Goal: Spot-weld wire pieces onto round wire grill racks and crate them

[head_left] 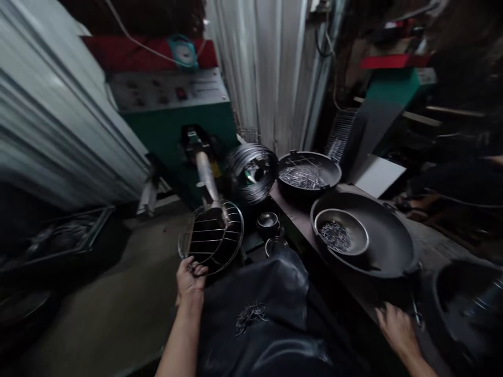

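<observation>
My left hand (191, 277) is closed on the near left rim of a round wire rack (240, 235). The rack's bars lie beneath the jutting arm (205, 175) of a green machine (165, 131); contact between them is hard to make out. Low on the right, my right hand (396, 325) rests by the bench edge, fingers apart, with no object visible in it. Close to it hangs a metal wire hook (416, 306) beside a large dark pan (387, 235). A small heap of short bent wire pieces (250, 317) lies on the dark cloth (223, 335) over my lap.
A metal bowl (359, 230) of wire bits sits inside the large pan. Behind stand another pan (334, 170) with wire pieces and a wire coil (251, 193). Small cups (268, 221) are near the rack. At right are a dark basin (444, 293) and another person's hand (422, 201).
</observation>
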The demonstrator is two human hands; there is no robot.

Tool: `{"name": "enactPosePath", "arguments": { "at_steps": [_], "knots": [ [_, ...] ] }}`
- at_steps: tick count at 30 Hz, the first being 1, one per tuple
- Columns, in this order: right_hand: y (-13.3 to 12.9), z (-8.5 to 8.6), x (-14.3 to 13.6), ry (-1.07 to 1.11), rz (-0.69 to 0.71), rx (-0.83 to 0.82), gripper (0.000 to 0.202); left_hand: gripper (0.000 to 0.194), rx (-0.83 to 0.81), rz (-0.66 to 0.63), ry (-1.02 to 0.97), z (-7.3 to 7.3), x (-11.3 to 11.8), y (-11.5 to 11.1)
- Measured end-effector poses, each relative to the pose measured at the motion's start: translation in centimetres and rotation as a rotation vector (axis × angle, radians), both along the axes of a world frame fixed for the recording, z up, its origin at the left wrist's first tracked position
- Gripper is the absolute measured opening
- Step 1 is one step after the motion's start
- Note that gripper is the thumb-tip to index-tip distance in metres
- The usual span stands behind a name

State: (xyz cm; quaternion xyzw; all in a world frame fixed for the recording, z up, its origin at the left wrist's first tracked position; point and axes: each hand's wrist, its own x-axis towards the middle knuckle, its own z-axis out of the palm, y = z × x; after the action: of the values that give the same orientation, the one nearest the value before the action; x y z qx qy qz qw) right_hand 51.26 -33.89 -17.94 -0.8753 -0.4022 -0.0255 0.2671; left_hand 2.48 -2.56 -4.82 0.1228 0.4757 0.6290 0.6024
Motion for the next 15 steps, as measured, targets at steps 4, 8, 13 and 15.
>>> {"name": "enactPosePath", "arguments": {
  "at_steps": [4,8,13,15],
  "knots": [
    [2.6,4.8,-4.8,0.582,0.044,0.034,0.024,0.039,-0.002,0.096,-0.061,0.3,-0.1,0.4],
    [9.1,11.1,-12.9,1.374,0.210,0.029,0.041,0.036,0.021,0.093,-0.042,0.2,-0.3,1.0],
    [18.6,16.4,-20.8,1.355,0.664,-0.137,0.061,0.035,0.038,0.135,0.013,0.2,-0.4,1.3],
    [21.1,17.7,-23.0,1.237,0.708,0.070,0.060,0.036,0.046,0.162,0.026,0.5,-0.5,1.2]
  ]
}}
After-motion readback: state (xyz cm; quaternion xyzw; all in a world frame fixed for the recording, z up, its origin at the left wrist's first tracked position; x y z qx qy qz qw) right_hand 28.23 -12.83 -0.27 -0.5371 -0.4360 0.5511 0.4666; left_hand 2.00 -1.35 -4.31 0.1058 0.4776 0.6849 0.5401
